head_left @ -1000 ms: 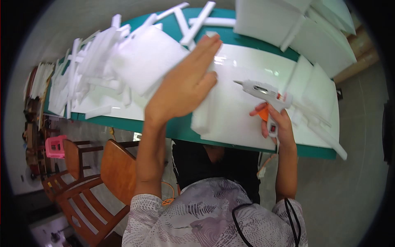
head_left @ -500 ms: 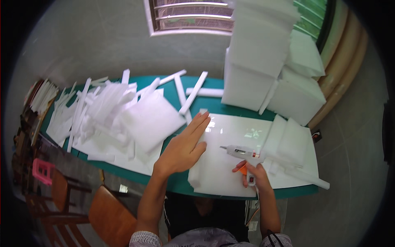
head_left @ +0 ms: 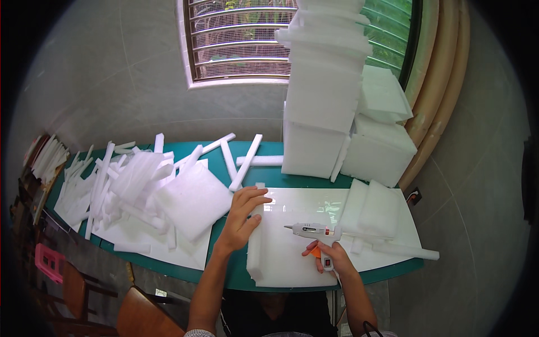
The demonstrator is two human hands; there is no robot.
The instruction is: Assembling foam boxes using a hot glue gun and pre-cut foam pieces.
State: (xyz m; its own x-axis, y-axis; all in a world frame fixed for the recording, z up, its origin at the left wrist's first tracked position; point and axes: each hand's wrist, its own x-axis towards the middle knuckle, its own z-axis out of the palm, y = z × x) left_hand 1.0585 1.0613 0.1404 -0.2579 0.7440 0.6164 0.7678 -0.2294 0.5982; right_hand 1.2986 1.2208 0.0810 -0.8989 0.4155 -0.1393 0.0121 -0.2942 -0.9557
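Note:
My right hand is wrapped around a white hot glue gun with an orange trigger. The gun's nozzle points left, above a white foam sheet. A narrow foam strip stands along that sheet's left edge. At the upper part of the strip is my left hand, fingers apart and slightly bent, with nothing gripped. Whether its fingertips touch the strip cannot be told. Beneath the foam sheet lies a glossy white board on the green table.
Foam pads lie at the board's right, with a loose strip below them. Tall foam stacks rise at the back. On the left are a square foam piece and a heap of foam strips. A wooden chair stands lower left.
My view has tilted up, so the table sits lower in the picture. The left hand's fingers, earlier straight and together, are now bent and more spread. The glue gun stays in my right hand.

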